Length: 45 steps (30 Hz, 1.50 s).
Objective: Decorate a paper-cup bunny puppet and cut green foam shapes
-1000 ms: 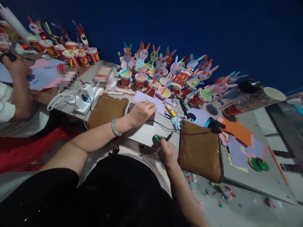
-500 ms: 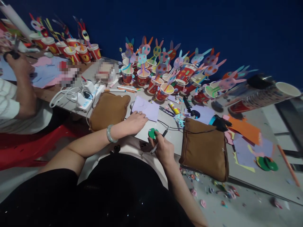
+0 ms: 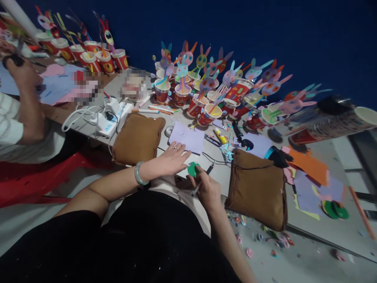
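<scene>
In my right hand (image 3: pixel 208 190) I hold a small green disc (image 3: pixel 193 169) between thumb and fingers, with a dark and grey pen (image 3: pixel 210 168) lying slantwise through the same grip. My left hand (image 3: pixel 173 159), wearing a ring, has its fingers stretched out and apart, at the near edge of a lilac paper sheet (image 3: pixel 185 137). Its fingertips are close to the disc; whether they touch the paper, I cannot tell. A pale bangle (image 3: pixel 138 173) circles my left wrist. Thin faint lines show on the sheet.
Brown cushions (image 3: pixel 138 138) (image 3: pixel 257 188) lie on both sides. Behind stand several paper cups (image 3: pixel 209 114) with rabbit-faced figures. A glue stick (image 3: pixel 220 135), a power strip (image 3: pixel 114 120) and more green discs (image 3: pixel 335 209) are around. A co-worker's hand (image 3: pixel 25 72) holds scissors at left.
My left hand has slid a little toward me and the green disc, its fingers more spread. The disc and pen stay in my right hand. The whole view has shifted slightly.
</scene>
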Motion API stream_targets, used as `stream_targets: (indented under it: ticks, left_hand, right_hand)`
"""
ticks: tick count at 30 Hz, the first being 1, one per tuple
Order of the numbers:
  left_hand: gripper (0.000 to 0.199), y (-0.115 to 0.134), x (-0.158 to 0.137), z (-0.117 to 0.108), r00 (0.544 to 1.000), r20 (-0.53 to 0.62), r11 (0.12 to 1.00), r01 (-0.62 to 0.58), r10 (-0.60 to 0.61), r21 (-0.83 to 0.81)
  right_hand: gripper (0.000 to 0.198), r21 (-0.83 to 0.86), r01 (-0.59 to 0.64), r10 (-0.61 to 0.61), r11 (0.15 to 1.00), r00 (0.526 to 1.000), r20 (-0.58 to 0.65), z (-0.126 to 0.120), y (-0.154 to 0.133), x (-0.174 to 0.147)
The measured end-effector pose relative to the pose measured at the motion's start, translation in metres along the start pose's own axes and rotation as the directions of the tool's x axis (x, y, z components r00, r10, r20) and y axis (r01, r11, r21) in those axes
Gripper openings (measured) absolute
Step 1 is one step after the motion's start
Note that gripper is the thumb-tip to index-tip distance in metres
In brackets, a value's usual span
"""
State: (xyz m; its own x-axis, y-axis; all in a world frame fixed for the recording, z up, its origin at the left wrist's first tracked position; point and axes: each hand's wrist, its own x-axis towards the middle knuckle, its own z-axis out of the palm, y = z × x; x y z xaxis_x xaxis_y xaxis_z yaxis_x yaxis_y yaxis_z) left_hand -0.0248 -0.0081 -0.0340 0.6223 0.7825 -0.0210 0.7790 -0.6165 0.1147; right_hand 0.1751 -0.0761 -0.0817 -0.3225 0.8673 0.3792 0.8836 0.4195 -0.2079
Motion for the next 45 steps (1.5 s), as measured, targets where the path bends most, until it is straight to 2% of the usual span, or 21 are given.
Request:
stream_targets:
  ticks: [5, 7, 11, 14, 17, 20, 22, 24, 27, 29, 36, 42, 43, 45]
  left_hand:
    - [0.054, -0.003, -0.001, -0.015, 0.998, -0.009, 0.998, -0.067, 0.067, -0.019]
    - [0.05, -0.013, 0.001, -0.026, 0.999, -0.031, 0.999, -0.041, 0.041, 0.001]
    - [0.04, -0.047, 0.015, -0.046, 0.992, -0.101, 0.992, 0.087, -0.078, 0.091]
    - [0.041, -0.071, 0.031, -0.051, 0.989, -0.026, 0.986, 0.146, -0.144, 0.083]
    - [0.041, -0.086, 0.044, -0.049, 0.985, 0.109, 0.991, 0.126, -0.13, 0.044]
    - [0.038, -0.094, 0.049, -0.047, 0.987, 0.121, 0.994, 0.105, -0.103, -0.012]
    - [0.036, -0.097, 0.047, -0.048, 0.991, 0.081, 0.992, 0.113, -0.109, -0.054]
    - [0.04, -0.099, 0.043, -0.052, 0.989, -0.009, 0.986, 0.15, -0.151, -0.071]
    - [0.053, -0.098, 0.037, -0.06, 0.955, -0.208, 0.977, 0.21, -0.213, -0.037]
    - [0.054, -0.095, 0.037, -0.063, 0.931, -0.293, 0.974, 0.227, -0.22, -0.009]
    - [0.037, -0.083, 0.039, -0.055, 0.922, -0.344, 0.982, 0.191, -0.179, 0.003]
    - [0.042, -0.083, 0.031, -0.066, 0.784, -0.557, 0.952, 0.301, -0.274, -0.044]
    - [0.043, -0.081, 0.031, -0.066, 0.789, -0.557, 0.956, 0.291, -0.26, -0.035]
    - [0.042, -0.076, 0.031, -0.06, 0.849, -0.487, 0.971, 0.239, -0.204, 0.01]
  right_hand:
    - [0.024, 0.016, 0.001, -0.001, 1.0, 1.0, 0.021, -0.001, 0.001, -0.002]
    - [0.024, 0.026, -0.002, 0.002, 1.0, 1.0, 0.017, -0.001, 0.001, -0.002]
    - [0.027, 0.009, -0.031, 0.031, 0.999, 0.999, 0.027, -0.003, -0.001, 0.006]
    - [0.027, -0.014, -0.043, 0.044, 0.999, 0.997, 0.067, -0.003, -0.003, 0.023]
    - [0.026, -0.067, -0.057, 0.067, 0.996, 0.983, 0.171, -0.003, -0.006, 0.042]
    - [0.033, -0.136, -0.074, 0.109, 0.988, 0.956, 0.271, -0.002, -0.008, 0.058]
    - [0.039, -0.16, -0.078, 0.126, 0.984, 0.941, 0.313, -0.002, -0.008, 0.064]
    - [0.041, -0.166, -0.072, 0.126, 0.984, 0.931, 0.341, -0.001, -0.007, 0.067]
    - [0.04, -0.163, -0.071, 0.126, 0.984, 0.926, 0.355, 0.001, -0.006, 0.068]
    - [0.041, -0.156, -0.082, 0.132, 0.984, 0.928, 0.348, 0.002, -0.005, 0.067]
    - [0.04, -0.108, -0.097, 0.125, 0.989, 0.943, 0.308, 0.005, -0.003, 0.067]
    - [0.04, -0.055, -0.115, 0.126, 0.992, 0.945, 0.303, 0.005, -0.002, 0.066]
    - [0.04, -0.041, -0.123, 0.13, 0.992, 0.943, 0.306, 0.005, -0.001, 0.067]
    - [0.04, 0.02, -0.142, 0.13, 0.99, 0.946, 0.297, 0.005, 0.001, 0.067]
